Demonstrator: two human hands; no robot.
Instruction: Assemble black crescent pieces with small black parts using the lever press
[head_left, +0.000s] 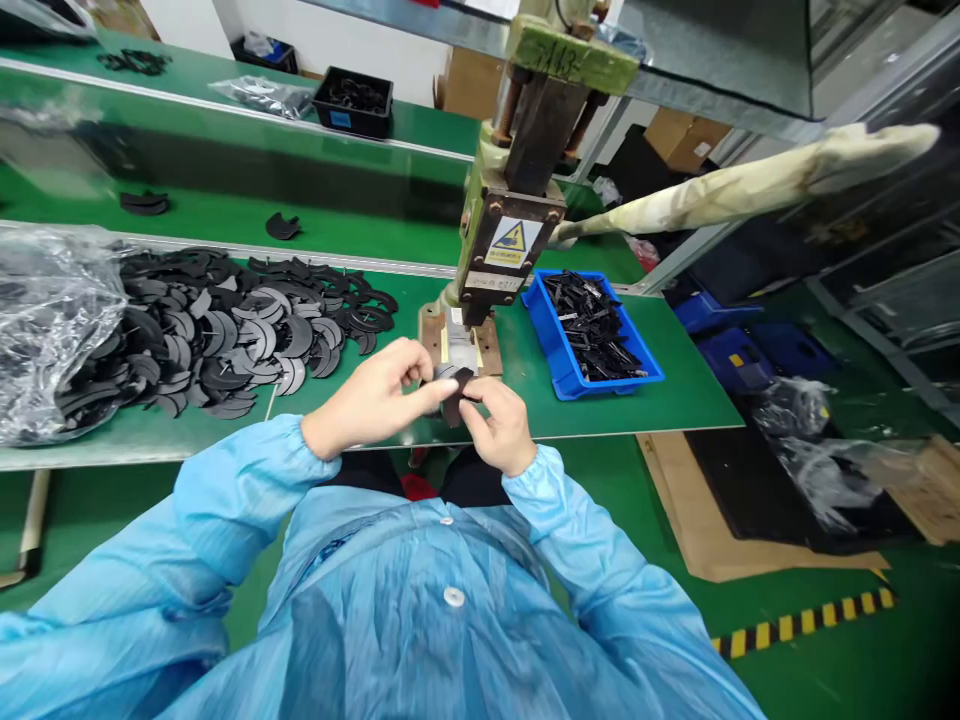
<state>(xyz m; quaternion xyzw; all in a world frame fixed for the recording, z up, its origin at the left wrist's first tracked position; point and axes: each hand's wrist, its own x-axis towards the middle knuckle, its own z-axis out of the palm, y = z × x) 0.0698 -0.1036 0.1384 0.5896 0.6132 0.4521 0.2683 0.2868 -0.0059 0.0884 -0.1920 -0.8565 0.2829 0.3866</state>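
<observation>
Between my two hands, just in front of the base of a hand press (495, 240), is a dark curved plastic part (452, 408). My left hand (386, 392) pinches its upper left side with thumb and fingers. My right hand (496, 420) is closed on its right side, fingertips close to the left thumb. Whether a second small piece is at the fingertips I cannot make out. A pile of similar black crescent-shaped parts (255, 330) spreads to the left of my hands. To the right stands a blue bin (561, 372) filled with small black pieces (592, 325).
The press lever (750, 190), wrapped in pale material, reaches out to the right. A clear plastic bag (52, 340) lies at the left of the pile. Two loose parts (283, 227) (144, 203) sit behind it. A black bin (352, 118) stands on the rear ledge.
</observation>
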